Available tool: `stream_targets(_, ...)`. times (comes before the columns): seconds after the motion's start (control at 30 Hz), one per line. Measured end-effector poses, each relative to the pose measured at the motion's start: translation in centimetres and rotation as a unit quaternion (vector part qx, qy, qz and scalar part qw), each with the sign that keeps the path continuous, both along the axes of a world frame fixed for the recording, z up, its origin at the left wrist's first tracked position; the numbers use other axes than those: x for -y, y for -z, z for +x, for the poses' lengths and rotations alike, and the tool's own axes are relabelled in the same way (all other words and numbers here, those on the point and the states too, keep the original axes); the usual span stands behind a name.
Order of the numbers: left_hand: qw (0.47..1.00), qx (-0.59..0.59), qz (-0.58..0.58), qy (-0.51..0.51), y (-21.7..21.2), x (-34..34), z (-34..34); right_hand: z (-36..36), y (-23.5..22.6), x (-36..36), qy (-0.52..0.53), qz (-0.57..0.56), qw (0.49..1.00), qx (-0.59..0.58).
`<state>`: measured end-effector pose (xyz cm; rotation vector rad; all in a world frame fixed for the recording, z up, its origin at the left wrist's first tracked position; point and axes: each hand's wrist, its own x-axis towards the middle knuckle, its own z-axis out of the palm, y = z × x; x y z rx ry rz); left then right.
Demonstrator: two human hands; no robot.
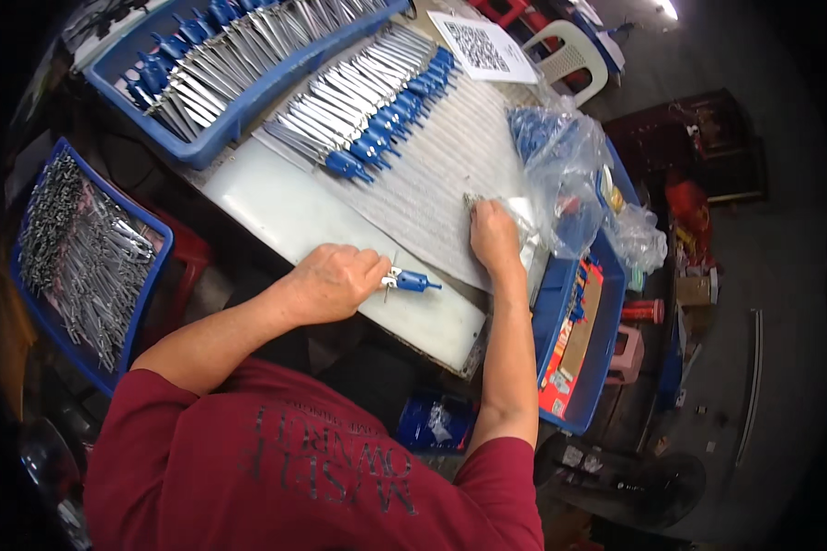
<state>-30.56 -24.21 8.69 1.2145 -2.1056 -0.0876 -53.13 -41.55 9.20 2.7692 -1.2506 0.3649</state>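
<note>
My left hand is shut on a small metal tool with a blue plastic head, held just above the white work board. My right hand rests farther right on the ribbed grey mat, fingers closed on a small metal piece next to a clear plastic bag. A row of finished blue-headed metal tools lies across the mat beyond both hands.
A blue tray of more blue-headed tools stands at the back left. At my left, a blue bin holds bare metal parts. Another blue bin and clear bags of blue parts sit at my right. A printed paper sheet lies behind.
</note>
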Motion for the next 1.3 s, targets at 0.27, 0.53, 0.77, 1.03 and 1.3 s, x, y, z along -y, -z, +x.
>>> stream_targets(0.27,1.0,-0.006,-0.022,0.004,0.4,-0.3,-0.2,0.3,-0.5,-1.1,0.027,0.013,0.999,0.039)
stream_targets(0.53,1.0,0.001,-0.023,0.002,0.9,-0.1,-0.2,0.9,-2.5,-3.6,0.089,0.17,0.969,0.157)
stream_targets(0.77,0.999,0.008,-0.049,-0.012,1.3,0.0,-0.3,1.7,-4.2,-7.2,0.085,0.226,0.948,0.208)
stream_targets(1.03,0.999,0.008,-0.034,0.005,0.9,-0.1,-0.2,0.9,-3.7,-9.2,0.072,0.334,0.901,0.267)
stream_targets(1.3,0.999,0.009,-0.043,0.005,1.0,-0.4,-0.3,1.0,-4.1,-11.4,0.06,0.363,0.892,0.262)
